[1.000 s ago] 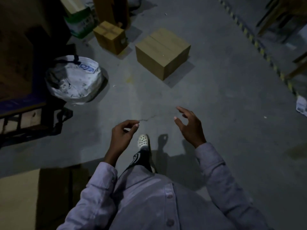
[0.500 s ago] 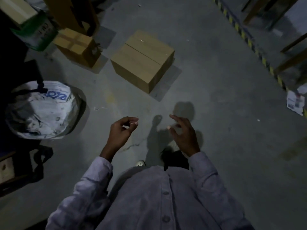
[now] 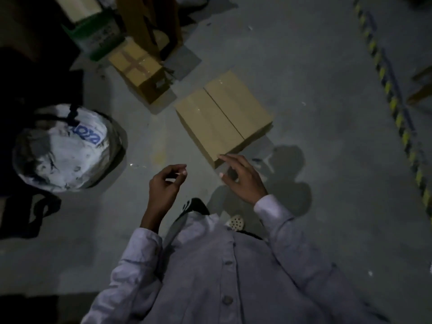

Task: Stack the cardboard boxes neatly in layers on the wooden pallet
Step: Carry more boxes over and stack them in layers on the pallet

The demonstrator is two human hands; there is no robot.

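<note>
Up close, left hand [image 3: 167, 185] loosely curled, thumb by forefinger, nothing held; right hand [image 3: 243, 181] spread, relaxed, at near corner of big cardboard box [image 3: 224, 115], contact unclear; box flat on floor [image 3: 315, 90]; white bag [image 3: 65, 148] off left; farther back, smaller taped box [image 3: 138, 66].

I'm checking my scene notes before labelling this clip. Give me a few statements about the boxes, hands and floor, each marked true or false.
1. The large brown cardboard box lies on the grey concrete floor. True.
2. The left hand grips the smaller taped cardboard box. False: it holds nothing; that box sits on the floor beyond.
3. The large box's top flaps stand open. False: they are closed, meeting at a seam.
4. A white bag with blue lettering sits left of the large box. True.
</note>
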